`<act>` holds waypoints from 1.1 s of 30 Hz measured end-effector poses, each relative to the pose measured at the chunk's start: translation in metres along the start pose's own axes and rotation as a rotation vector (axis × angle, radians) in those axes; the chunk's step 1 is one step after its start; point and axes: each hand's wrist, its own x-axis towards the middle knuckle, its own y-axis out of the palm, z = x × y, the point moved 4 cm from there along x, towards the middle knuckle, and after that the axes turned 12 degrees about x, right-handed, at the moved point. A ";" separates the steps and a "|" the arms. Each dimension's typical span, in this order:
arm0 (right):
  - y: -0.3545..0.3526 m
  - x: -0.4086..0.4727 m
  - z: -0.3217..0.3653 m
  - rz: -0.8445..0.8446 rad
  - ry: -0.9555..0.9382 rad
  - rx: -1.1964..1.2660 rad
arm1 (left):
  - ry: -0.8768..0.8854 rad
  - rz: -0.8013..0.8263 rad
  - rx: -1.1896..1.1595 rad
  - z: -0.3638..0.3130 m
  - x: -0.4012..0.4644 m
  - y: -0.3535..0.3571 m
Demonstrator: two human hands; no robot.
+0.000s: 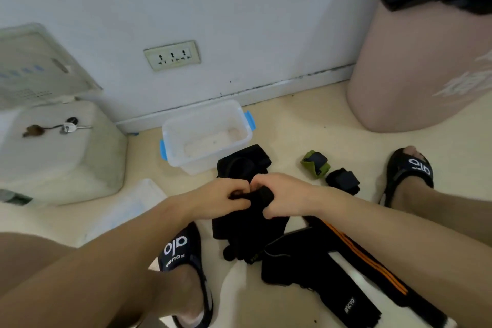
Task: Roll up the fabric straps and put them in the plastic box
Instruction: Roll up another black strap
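The black strap [246, 218] being worked hangs between the person's knees, above the floor [306, 130], its lower end trailing down toward the loose straps on the floor below. Both hands meet at its top: the left hand [221, 198] pinches the strap's upper end with curled fingers, and the right hand [282, 194] is wrapped round the small roll just started there. It looks like the very first turns of the roll. To do it well, I'd say keep the turns tight and the edges lined up, with the left hand feeding strap under light tension so the roll doesn't go cone-shaped.

The plastic box [170, 133] stands open just beyond the hands, near the wall, and seems to hold no strap yet. Two finished rolls, a green one [315, 164] and a black one [343, 181], lie on the floor to its right. Nearer the person, an orange-striped strap [372, 266] and more black ones [314, 261] lie unrolled.
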 end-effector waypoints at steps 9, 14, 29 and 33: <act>-0.037 -0.055 0.050 -0.108 -0.048 0.394 | -0.015 0.095 0.009 -0.048 -0.036 -0.071; -0.067 -0.077 0.064 -0.332 -0.077 0.803 | -0.006 0.031 0.034 -0.056 -0.053 -0.097; -0.095 -0.069 0.053 -0.340 0.015 0.737 | -0.093 -0.279 -0.567 -0.065 -0.037 -0.127; -0.088 -0.055 0.068 -0.350 0.006 0.811 | -0.086 -0.192 -0.603 -0.070 -0.026 -0.126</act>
